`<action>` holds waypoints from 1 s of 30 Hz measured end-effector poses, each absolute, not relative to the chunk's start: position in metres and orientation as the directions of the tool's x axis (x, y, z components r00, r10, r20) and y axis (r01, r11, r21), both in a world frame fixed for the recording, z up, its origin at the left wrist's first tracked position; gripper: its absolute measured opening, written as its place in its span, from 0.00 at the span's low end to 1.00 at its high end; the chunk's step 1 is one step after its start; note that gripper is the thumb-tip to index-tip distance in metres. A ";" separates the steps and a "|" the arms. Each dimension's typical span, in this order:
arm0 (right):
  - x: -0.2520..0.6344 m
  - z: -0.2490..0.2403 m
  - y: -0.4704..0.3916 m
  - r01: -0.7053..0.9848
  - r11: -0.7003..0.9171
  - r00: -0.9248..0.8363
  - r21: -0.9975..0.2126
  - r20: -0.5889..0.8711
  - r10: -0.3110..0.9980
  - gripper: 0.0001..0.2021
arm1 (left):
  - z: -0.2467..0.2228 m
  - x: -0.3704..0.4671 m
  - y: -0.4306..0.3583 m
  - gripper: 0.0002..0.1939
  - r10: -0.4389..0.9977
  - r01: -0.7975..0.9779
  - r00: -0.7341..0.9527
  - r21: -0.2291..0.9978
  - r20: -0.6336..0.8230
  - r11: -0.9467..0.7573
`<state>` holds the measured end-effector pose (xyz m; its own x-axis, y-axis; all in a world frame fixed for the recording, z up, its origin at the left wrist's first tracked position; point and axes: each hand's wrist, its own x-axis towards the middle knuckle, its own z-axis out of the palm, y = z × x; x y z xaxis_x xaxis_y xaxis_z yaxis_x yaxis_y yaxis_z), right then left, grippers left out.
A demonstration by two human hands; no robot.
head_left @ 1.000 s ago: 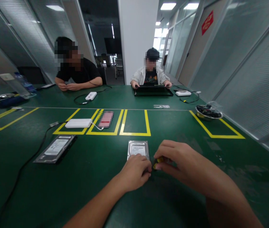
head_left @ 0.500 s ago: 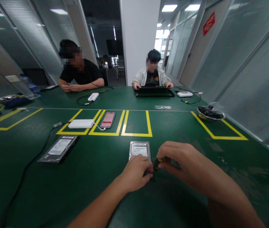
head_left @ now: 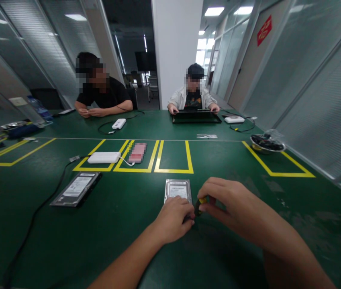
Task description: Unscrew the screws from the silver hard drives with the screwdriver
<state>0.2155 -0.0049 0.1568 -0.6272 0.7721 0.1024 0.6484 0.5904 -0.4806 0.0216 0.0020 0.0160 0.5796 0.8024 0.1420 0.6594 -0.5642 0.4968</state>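
A silver hard drive (head_left: 178, 188) with a white label lies on the green table in front of me. My left hand (head_left: 174, 218) is closed over its near end, the fingers curled round the right edge and hiding that part. In the fingertips of my right hand (head_left: 226, 198) is a short screwdriver (head_left: 199, 206) with a black and yellow handle. It sits at the drive's right side, close to my left fingertips; its tip is hidden. Farther left rests a larger drive (head_left: 78, 188), dark-edged and labelled, touched by neither hand.
Yellow tape frames (head_left: 173, 171) mark the table. A white power bank (head_left: 104, 157) is cabled to a pink phone (head_left: 137, 152). A black cable (head_left: 34, 216) runs down the left. A metal bowl (head_left: 266, 150) stands right. Two people sit opposite, one holding a dark panel (head_left: 197, 117).
The screwdriver handle appears slightly turned in my right fingers, showing more yellow. My left hand and the drive under it stay in place. The view has shifted a little.
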 end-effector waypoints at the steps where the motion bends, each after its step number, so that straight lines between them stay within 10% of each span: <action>1: 0.216 0.157 -0.005 0.652 0.590 -0.625 -0.476 0.103 0.774 0.05 | 0.016 0.022 0.002 0.05 0.802 0.659 0.580 0.497 0.142 -0.565; 30: 0.215 0.158 -0.006 0.670 0.611 -0.638 -0.422 0.095 0.765 0.05 | 0.021 0.023 -0.002 0.04 0.809 0.674 0.574 0.488 0.128 -0.555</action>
